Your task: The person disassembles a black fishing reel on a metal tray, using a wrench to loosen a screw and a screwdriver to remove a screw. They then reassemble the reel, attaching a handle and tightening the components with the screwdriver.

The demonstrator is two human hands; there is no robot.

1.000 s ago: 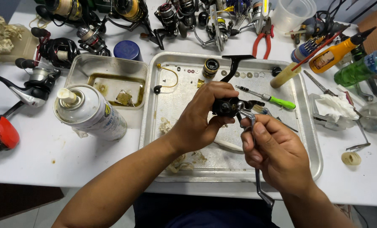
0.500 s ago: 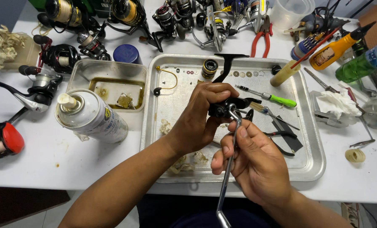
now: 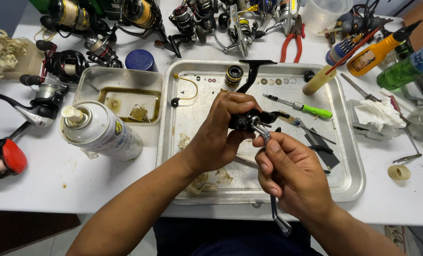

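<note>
The black reel body [image 3: 249, 121] is held above the middle of the metal tray [image 3: 353, 185], clear of its floor. The left hand [image 3: 218, 137] is closed around it, fingers wrapped over the top and thumb beneath, so the part faces the right hand. The right hand [image 3: 292, 175] is closed on a metal wrench [image 3: 270, 189]; the tool's head sits against the reel body at the front, and its long handle runs down through the fist and out past the tray's near edge.

To do this step well, in my judgement: keep the left grip firm and still so the body cannot turn with the tool. Seat the wrench head fully before loading it, and keep the shaft in line with the fitting. Whether the head is fully seated cannot be told from here. Turn with short wrist movements, working over the tray so that any small part that drops lands inside it.

Just behind the hands lie a green-handled screwdriver [image 3: 311, 110], a small spool [image 3: 234, 76] and a row of washers [image 3: 270, 81]. A spray can [image 3: 100, 132] lies left of the tray, before a shallow oily dish [image 3: 121, 95]. More fishing reels [image 3: 140, 14] crowd the far edge of the white table [image 3: 41, 185].
</note>
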